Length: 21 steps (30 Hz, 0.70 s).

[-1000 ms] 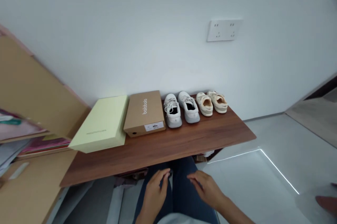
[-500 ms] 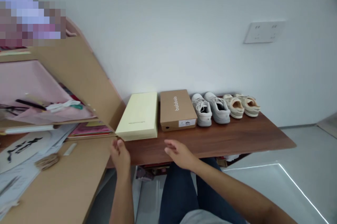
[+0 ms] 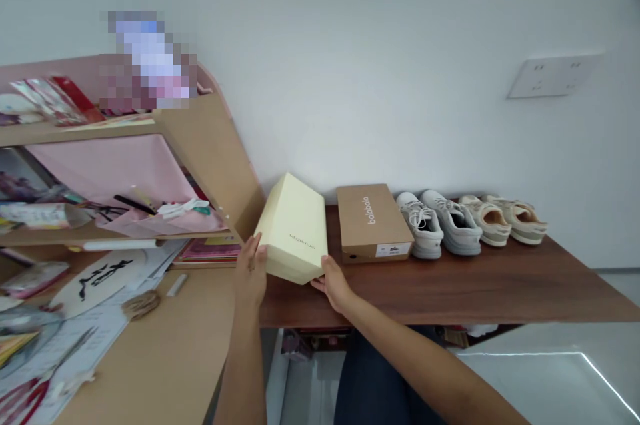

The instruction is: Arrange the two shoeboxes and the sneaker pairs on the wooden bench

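Note:
A pale yellow shoe box (image 3: 294, 222) with small lettering on its lid is held between both hands, tilted, its near end raised off the dark wooden bench (image 3: 450, 292). My left hand (image 3: 251, 272) grips the near left corner, thumb on the side. My right hand (image 3: 334, 284) holds the near right corner, its fingers partly under the box. To the right lies a brown shoe box (image 3: 373, 222) with white lettering, not touched by either hand. Beside it stand grey-white lace-up sneakers (image 3: 440, 225) and a pair of beige shoes (image 3: 505, 218).
At left, a light wood desk (image 3: 175, 345) carries papers, red-handled scissors (image 3: 30, 398) and a coiled tan cord (image 3: 141, 305). Its shelf side panel (image 3: 215, 158) rises close to the yellow box. A white wall socket (image 3: 555, 75) is at upper right.
Both hands have closed on the yellow box, which has turned and lifted at its near end. Earlier it lay flat with the hands apart from it. The view has shifted left.

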### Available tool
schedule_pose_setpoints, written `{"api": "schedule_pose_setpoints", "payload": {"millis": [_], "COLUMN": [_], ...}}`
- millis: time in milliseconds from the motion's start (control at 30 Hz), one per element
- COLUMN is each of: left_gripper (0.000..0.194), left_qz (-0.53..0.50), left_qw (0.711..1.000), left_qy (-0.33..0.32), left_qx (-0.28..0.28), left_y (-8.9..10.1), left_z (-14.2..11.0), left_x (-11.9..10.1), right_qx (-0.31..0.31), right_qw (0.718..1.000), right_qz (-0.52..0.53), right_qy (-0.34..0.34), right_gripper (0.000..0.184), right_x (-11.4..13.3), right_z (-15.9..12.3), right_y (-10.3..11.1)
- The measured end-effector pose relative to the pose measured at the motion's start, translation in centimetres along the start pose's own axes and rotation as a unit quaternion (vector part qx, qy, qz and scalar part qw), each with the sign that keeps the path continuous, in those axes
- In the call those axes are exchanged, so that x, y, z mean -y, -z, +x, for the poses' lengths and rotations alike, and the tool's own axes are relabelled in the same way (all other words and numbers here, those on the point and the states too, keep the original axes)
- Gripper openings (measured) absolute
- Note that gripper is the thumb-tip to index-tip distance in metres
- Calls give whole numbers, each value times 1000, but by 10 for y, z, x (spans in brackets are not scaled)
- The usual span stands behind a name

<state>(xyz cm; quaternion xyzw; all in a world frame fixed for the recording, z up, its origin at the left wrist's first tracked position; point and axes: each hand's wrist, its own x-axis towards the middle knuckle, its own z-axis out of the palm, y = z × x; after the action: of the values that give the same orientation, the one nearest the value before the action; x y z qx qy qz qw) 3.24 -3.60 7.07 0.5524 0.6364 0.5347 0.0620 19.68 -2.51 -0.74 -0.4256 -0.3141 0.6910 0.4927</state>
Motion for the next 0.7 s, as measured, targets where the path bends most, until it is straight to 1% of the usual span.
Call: {"api": "schedule_pose_setpoints", "payload": {"millis": [33, 100, 133, 200, 267, 333, 400, 433, 467, 567, 633, 667, 700], "left_gripper": [57, 61, 64, 67, 67, 67, 65, 65, 64, 62, 61, 61, 62], "left_qz": [23, 70, 87, 118, 141, 152, 156, 156, 154, 140, 128, 125, 126], "left_qw": [1000, 995, 991, 983, 977, 973, 971, 971, 972, 975, 976, 977, 979], "left_qy": [-14, -51, -72, -110, -134, -147, -159, -165, -168, -173, -172, -166, -152], "left_qx": [-14, -56, -71, -87, -90, -91, -82, -72, -58, 8, 46, 50, 42], "left_y": [0, -7, -12, -26, -39, -49, -59, -63, -67, -79, -81, -80, -78], "left_z": [1, 0, -4, -16, -32, -50, -66, -72, -78, -86, -86, -85, -83], "left_x": [-13, -39, -50, -67, -75, -77, -74, -72, -70, -59, -48, -41, -34], "right_qx": [5, 12, 23, 65, 120, 161, 176, 167, 143, 35, -24, -39, -47], "right_qw": [1000, 999, 999, 997, 990, 983, 981, 983, 987, 997, 998, 997, 997], "right_qz": [14, 5, -5, -5, 27, 62, 77, 76, 74, 61, 58, 54, 46], "right_qy": [-20, -40, -42, -50, -63, -63, -38, -21, -6, 16, 21, 24, 30], "right_gripper": [58, 53, 51, 50, 59, 68, 66, 62, 58, 45, 41, 41, 42], "right_x": [-2, 0, 4, 17, 32, 44, 50, 51, 50, 42, 30, 23, 16], "right_z": [-1, -4, -6, -14, -22, -28, -28, -26, -22, -11, -8, -10, -12], "right_y": [-3, -10, -13, -16, -14, -6, 2, 5, 8, 12, 16, 18, 21]}}
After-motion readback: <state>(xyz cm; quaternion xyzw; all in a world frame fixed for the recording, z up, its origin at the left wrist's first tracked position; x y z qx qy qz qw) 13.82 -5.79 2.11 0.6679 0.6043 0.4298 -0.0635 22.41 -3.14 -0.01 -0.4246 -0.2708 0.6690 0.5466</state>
